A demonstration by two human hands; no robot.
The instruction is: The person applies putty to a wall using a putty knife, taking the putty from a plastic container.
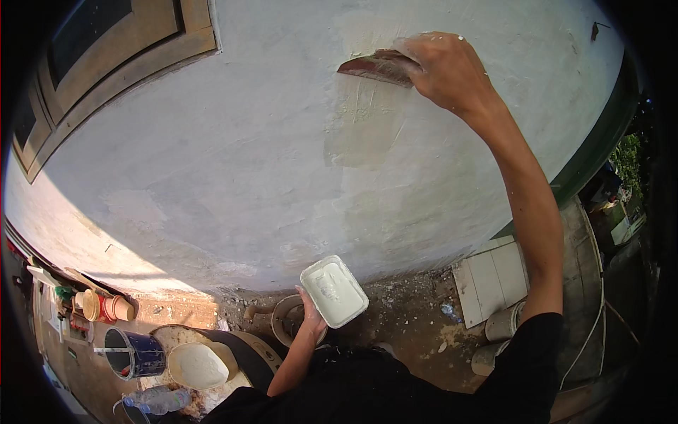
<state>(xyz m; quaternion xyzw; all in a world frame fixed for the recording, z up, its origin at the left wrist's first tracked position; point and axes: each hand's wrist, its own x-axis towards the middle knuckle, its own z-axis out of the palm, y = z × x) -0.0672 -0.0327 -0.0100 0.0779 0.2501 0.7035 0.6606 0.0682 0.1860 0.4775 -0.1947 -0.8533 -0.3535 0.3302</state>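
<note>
My right hand (446, 69) is closed round a putty knife (376, 68) with a wide dark reddish-brown blade, which lies against the pale wall (233, 134). Under the blade runs a damp-looking, greenish-beige streak of filler (361, 127). Down at waist height, my left hand (311, 315) grips the side of a white rectangular tub (335, 291). Smooth off-white paste (337, 293) covers the inside of the tub. The handle of the putty knife is hidden by my right hand.
At lower left stand a dark blue bucket (145, 352), a cream basin (200, 365) and clear plastic bottles (166, 401). A pot (284, 316) sits on the ground behind my left hand. Pale panels (491, 279) lean at the wall's foot on the right. A wooden window frame (141, 56) is upper left.
</note>
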